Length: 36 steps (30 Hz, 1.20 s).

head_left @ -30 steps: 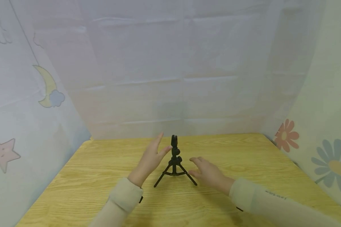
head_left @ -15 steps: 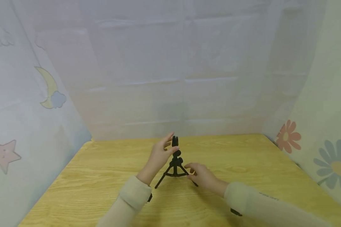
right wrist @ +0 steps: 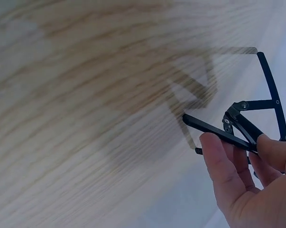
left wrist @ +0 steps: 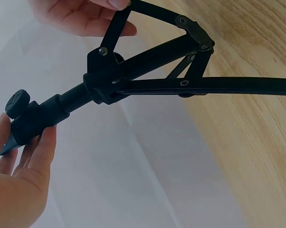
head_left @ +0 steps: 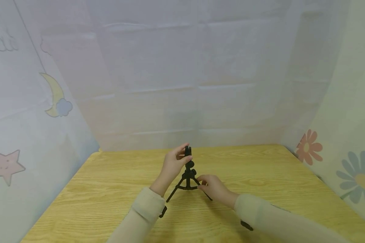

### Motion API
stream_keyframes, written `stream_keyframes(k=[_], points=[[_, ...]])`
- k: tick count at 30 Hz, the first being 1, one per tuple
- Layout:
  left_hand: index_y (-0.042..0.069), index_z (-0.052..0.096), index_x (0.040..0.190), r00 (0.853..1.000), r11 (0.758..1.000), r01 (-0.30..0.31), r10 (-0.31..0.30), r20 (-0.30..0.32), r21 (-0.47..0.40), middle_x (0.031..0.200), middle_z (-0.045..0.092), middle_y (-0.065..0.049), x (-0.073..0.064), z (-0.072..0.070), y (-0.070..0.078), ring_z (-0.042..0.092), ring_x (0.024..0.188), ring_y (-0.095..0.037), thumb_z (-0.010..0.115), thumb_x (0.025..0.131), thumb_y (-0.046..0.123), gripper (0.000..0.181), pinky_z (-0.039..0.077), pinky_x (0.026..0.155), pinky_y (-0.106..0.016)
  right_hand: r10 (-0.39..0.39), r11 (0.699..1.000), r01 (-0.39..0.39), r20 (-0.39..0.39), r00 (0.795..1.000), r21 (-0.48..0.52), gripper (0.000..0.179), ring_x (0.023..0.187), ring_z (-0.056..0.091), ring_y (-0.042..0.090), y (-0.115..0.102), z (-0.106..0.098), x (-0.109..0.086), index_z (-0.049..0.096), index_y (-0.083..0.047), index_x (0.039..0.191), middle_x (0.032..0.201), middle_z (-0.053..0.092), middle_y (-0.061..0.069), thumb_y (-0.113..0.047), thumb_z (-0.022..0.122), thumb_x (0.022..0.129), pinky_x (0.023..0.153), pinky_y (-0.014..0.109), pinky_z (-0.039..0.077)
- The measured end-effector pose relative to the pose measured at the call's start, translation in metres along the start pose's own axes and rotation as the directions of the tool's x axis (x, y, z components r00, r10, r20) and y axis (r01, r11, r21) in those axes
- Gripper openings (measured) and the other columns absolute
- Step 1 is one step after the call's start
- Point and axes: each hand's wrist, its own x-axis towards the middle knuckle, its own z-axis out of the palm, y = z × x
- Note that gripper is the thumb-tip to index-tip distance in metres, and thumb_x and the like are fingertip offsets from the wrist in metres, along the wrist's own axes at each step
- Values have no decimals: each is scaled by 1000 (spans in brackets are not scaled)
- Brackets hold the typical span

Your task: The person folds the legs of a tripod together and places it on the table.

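A small black tripod (head_left: 187, 175) stands upright with its legs spread on the wooden table. My left hand (head_left: 172, 165) holds its narrow top piece between thumb and fingers; in the left wrist view, that hand (left wrist: 24, 185) grips the head just below a round knob (left wrist: 17, 103). Lower down, my right hand (head_left: 216, 189) pinches the tripod's right leg near the brace joint. The right wrist view has the right hand's thumb and fingers (right wrist: 218, 164) round that leg (right wrist: 218, 130), whose tip sticks out past them. Part of the leg is covered by the hand.
The wood-grain table (head_left: 115, 182) extends around the tripod. A pale creased cloth (head_left: 152, 67) hangs behind it. Printed side sheets with a star (head_left: 7, 165) on the left and flowers (head_left: 309, 147) on the right flank the table.
Both hands have come in to the tripod from either side. The left has taken hold of its top, the right has closed on the right leg. The tripod has stayed about where it was.
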Motion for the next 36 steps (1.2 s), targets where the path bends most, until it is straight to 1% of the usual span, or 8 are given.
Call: stream_keyframes(k=[6,9,13,18,23,28,31,36], points=[[5,55,137,1000,1000,8,-8,-14,6,122,62,-21,2,1,-2,64,102,-35,67,93,8,46,53,88,-45,21,1000,-20,-29,999,19,13,60,51,12,-4,2,3,69,8,99,73,61,3,2,68,87,53,26,45],[4,57,135,1000,1000,14,-15,-22,-4,121,62,-21,3,1,-3,64,101,-36,67,92,8,44,54,86,-44,45,998,-43,-38,998,52,12,63,53,13,-6,3,4,70,9,97,77,64,6,4,68,86,56,27,47],[3,58,133,999,999,30,-31,-27,-33,120,62,-22,3,1,-3,64,103,-36,67,91,5,43,55,85,-40,80,992,-76,-38,996,101,12,68,55,15,-8,4,6,70,10,97,83,66,9,6,68,86,59,30,49],[0,58,132,999,995,38,-41,-22,-96,119,61,-24,3,1,-2,65,103,-38,67,91,1,42,55,84,-37,65,990,-57,-64,996,126,12,68,57,15,-7,4,8,70,9,97,84,67,9,6,67,86,58,30,49],[-1,58,131,999,990,48,-51,-17,-136,117,61,-24,4,1,-1,65,102,-37,66,91,-1,41,56,83,-36,66,985,-53,-74,995,165,8,69,58,15,-4,6,10,71,7,93,83,67,9,6,67,87,59,31,50],[-1,59,130,998,988,53,-55,-12,-147,117,61,-24,4,2,-1,65,102,-37,66,90,-1,41,56,82,-36,82,975,-62,-89,993,211,7,74,62,19,-4,8,9,69,7,94,89,69,11,6,65,88,61,33,52],[-2,59,130,998,987,53,-55,-10,-152,118,60,-25,5,2,-1,65,102,-37,66,90,-2,40,56,81,-36,107,967,-81,-100,989,242,9,75,62,20,-5,8,8,69,8,96,92,69,12,6,65,89,61,33,52],[-2,60,128,997,985,67,-70,-11,-158,117,60,-24,6,3,-1,66,102,-36,67,90,-1,39,56,81,-36,103,972,-74,-120,988,221,6,76,63,20,-8,6,9,71,7,91,87,69,11,7,67,86,63,34,53]])
